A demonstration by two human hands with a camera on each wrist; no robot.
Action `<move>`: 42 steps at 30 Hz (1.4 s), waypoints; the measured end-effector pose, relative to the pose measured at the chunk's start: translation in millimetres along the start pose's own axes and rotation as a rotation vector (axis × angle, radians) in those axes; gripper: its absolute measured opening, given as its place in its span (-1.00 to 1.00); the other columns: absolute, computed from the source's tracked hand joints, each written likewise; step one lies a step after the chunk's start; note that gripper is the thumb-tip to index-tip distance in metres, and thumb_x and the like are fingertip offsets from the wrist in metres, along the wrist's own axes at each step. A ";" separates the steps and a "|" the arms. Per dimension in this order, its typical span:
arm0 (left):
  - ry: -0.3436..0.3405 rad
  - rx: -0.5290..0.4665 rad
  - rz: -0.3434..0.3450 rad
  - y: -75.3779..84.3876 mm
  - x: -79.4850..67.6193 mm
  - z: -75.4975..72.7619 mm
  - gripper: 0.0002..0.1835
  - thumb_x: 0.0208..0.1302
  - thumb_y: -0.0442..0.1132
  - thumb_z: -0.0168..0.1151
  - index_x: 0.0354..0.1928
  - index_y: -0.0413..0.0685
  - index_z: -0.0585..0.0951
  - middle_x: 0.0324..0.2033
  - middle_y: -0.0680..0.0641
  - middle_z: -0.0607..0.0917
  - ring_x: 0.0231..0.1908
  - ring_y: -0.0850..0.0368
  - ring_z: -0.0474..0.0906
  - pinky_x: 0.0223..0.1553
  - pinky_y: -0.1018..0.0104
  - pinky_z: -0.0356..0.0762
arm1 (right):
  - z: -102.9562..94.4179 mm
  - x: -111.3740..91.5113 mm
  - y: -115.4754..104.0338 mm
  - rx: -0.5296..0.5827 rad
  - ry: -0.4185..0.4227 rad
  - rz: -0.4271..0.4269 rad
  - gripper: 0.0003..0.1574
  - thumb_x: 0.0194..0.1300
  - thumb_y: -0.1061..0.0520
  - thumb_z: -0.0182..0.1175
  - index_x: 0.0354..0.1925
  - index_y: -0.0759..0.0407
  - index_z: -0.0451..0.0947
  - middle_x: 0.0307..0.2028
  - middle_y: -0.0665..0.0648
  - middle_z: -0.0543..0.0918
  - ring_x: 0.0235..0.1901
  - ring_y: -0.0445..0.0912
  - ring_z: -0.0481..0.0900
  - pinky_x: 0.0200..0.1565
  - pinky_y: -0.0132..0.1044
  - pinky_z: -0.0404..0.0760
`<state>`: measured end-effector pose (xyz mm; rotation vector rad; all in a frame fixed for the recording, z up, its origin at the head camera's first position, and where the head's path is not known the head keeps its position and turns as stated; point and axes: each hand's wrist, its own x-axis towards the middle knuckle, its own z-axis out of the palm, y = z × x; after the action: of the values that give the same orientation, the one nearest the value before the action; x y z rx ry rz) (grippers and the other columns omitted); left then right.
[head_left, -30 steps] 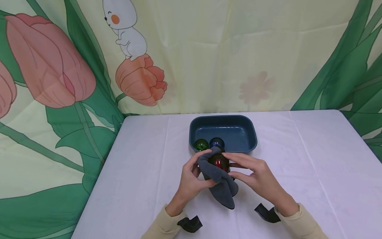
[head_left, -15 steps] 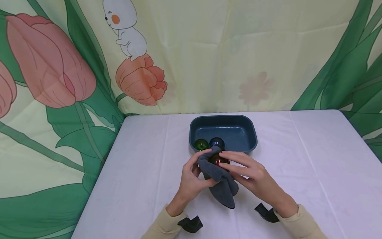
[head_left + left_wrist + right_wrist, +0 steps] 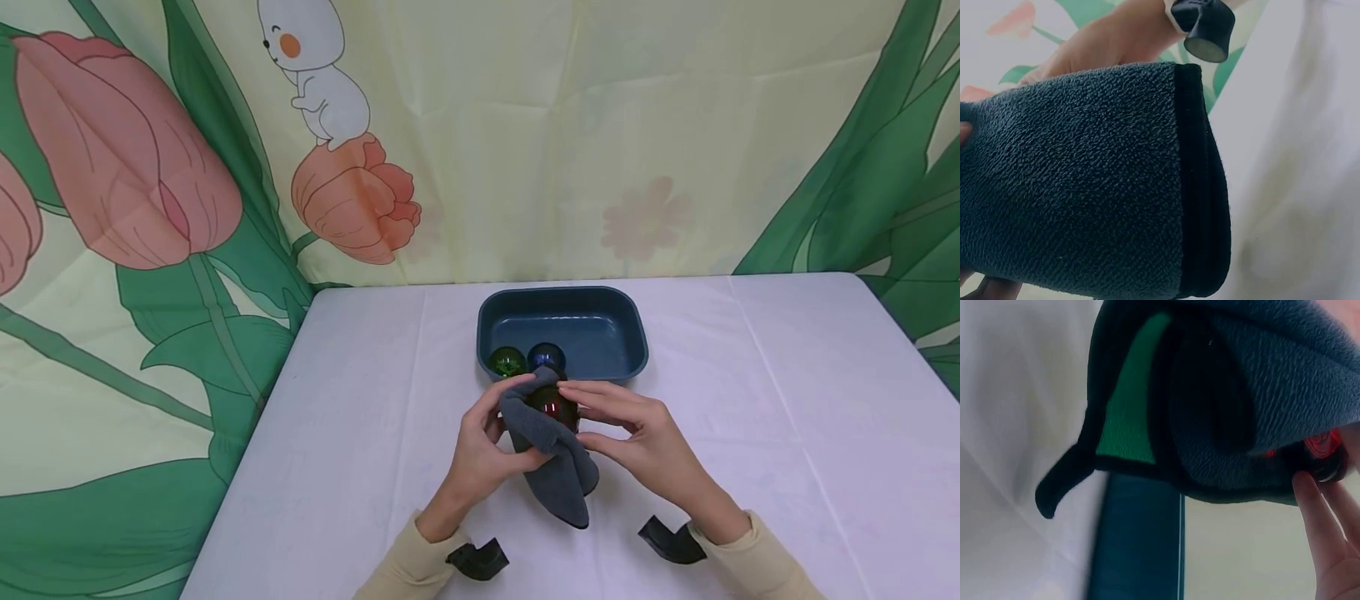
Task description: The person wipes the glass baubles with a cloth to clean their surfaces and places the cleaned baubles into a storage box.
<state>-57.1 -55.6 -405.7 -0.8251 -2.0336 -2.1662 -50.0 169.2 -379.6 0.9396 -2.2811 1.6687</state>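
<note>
In the head view my left hand (image 3: 480, 446) grips a dark grey-blue cloth (image 3: 558, 487), folded around the left and lower sides of a shiny dark red ball (image 3: 553, 407). My right hand (image 3: 648, 437) holds the ball's right side between fingertips above and thumb below. Ball and cloth are held up before the tray. The cloth (image 3: 1085, 181) fills most of the left wrist view, hiding much of that hand. From the right wrist, the cloth (image 3: 1210, 425) shows a dark border and a green patch, with a sliver of the red ball (image 3: 1322, 445) near the fingertips.
Just behind the hands stands a dark blue rectangular tray (image 3: 637, 333). Inside at its front left lie a green ball (image 3: 507, 362) and a blue ball (image 3: 546, 357). A white cloth covers the table (image 3: 360, 400); a printed curtain (image 3: 510, 167) hangs behind it.
Half a second ago my right fingers lay across the front of the red ball. They are now back at its right side, thumb below. My left hand and the cloth have hardly moved.
</note>
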 end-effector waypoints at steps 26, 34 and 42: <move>0.021 0.004 0.008 -2.1 -2.6 0.0 -0.24 -0.03 -0.58 0.42 0.30 -0.28 0.41 0.23 -0.32 0.49 0.20 0.03 0.53 0.22 0.20 0.51 | 2.4 1.2 -1.3 -0.364 -0.010 -0.339 -0.49 0.51 -0.08 -0.01 0.18 0.17 0.61 0.21 0.18 0.57 0.20 -0.04 0.52 0.26 -0.48 0.40; 0.006 0.046 0.031 1.0 -4.3 3.1 -0.23 -0.03 -0.55 0.45 0.30 -0.23 0.42 0.25 -0.26 0.51 0.22 0.01 0.51 0.21 0.18 0.53 | 0.4 -4.2 -2.3 -0.225 0.052 -0.198 -0.45 0.33 -0.06 0.23 0.16 0.22 0.61 0.12 0.19 0.65 0.13 -0.19 0.59 0.10 -0.51 0.54; 0.029 0.043 0.031 4.3 -3.0 4.9 -0.23 -0.05 -0.56 0.46 0.29 -0.23 0.43 0.24 -0.26 0.52 0.23 0.00 0.50 0.23 0.18 0.51 | 0.4 -5.5 -1.7 -0.116 0.042 -0.061 -0.18 -0.11 0.53 0.46 0.19 0.25 0.58 0.15 0.19 0.63 0.14 -0.24 0.59 0.03 -0.42 0.63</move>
<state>-51.2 -52.4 -403.1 -0.8098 -2.0317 -2.0984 -44.5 170.6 -380.9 0.9308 -2.2702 1.5002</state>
